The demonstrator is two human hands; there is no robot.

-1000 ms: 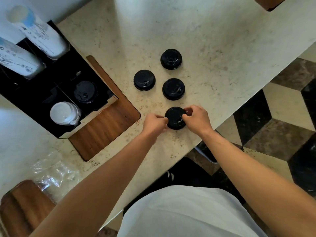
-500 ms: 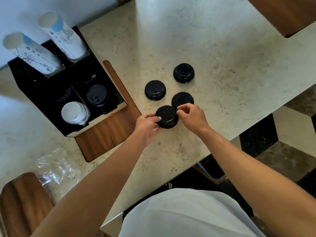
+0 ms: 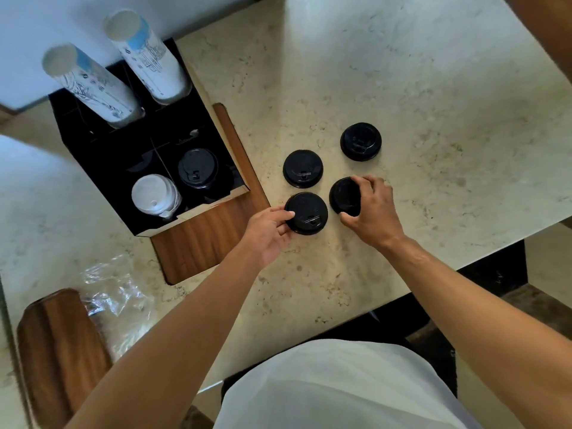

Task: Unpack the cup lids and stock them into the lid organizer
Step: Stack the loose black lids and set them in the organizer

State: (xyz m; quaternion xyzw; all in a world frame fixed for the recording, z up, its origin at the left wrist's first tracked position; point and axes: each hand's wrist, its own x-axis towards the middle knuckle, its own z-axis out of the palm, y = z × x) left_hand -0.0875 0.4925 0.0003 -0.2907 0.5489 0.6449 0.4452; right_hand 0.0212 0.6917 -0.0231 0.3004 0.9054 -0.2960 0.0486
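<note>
Several black cup lids lie on the stone counter. My left hand (image 3: 268,230) grips the nearest lid (image 3: 308,212) by its left rim, thumb on top. My right hand (image 3: 370,209) curls its fingers and thumb round a second lid (image 3: 343,196), covering its right half. Two more lids lie free, one (image 3: 303,168) just behind and one (image 3: 360,141) farther back right. The black lid organizer (image 3: 102,168) stands to the left, with a stack of black lids (image 3: 197,168) and a stack of white lids (image 3: 153,193) in its front compartments.
Two tall sleeves of paper cups (image 3: 93,88) lean in the organizer's rear compartments. A wooden inlay (image 3: 204,243) runs under and beside the organizer. A crumpled clear plastic bag (image 3: 117,301) lies at the left front. The counter's edge (image 3: 433,283) runs close to my body.
Both hands held one lid; my left hand carried it left toward the organizer, and my right hand let go and took hold of a neighbouring lid. The camera view tilted forward.
</note>
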